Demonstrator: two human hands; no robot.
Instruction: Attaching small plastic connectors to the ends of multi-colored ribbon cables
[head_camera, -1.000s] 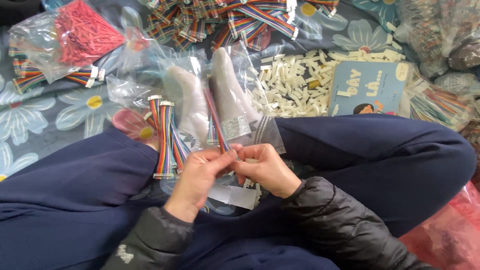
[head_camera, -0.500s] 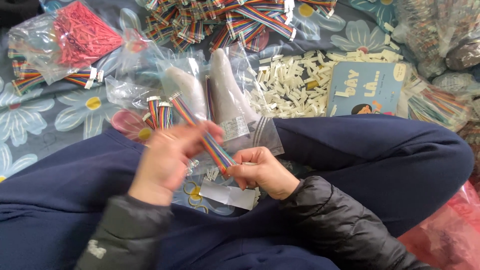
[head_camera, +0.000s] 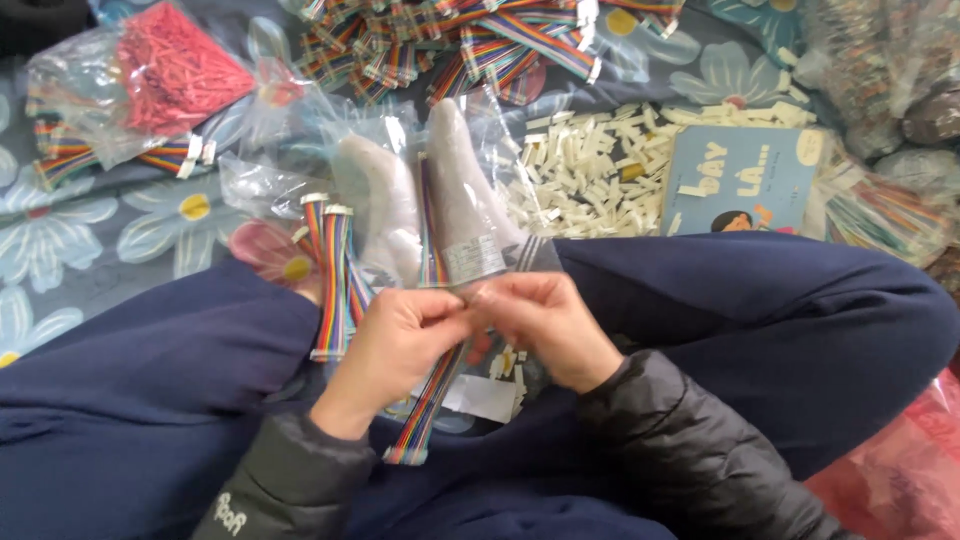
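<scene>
I sit cross-legged in dark blue trousers. My left hand (head_camera: 395, 345) and my right hand (head_camera: 545, 325) meet in front of me, fingertips together, pinching one end of a rainbow ribbon cable (head_camera: 430, 405) that hangs down between my legs. Finished rainbow cables with white connectors (head_camera: 330, 275) lie against my left knee. My feet in white socks (head_camera: 450, 200) rest inside clear plastic bags just beyond my hands.
A pile of small white plastic connectors (head_camera: 585, 175) lies on the floral cloth ahead. Beside it lies a blue booklet (head_camera: 740, 180). A heap of rainbow cables (head_camera: 460, 45) sits at the top, a bag of red pieces (head_camera: 170, 75) at upper left, and more bagged parts (head_camera: 880, 90) at right.
My left hand swung out to the left with the cable, then came back to meet my right hand at the cable's end.
</scene>
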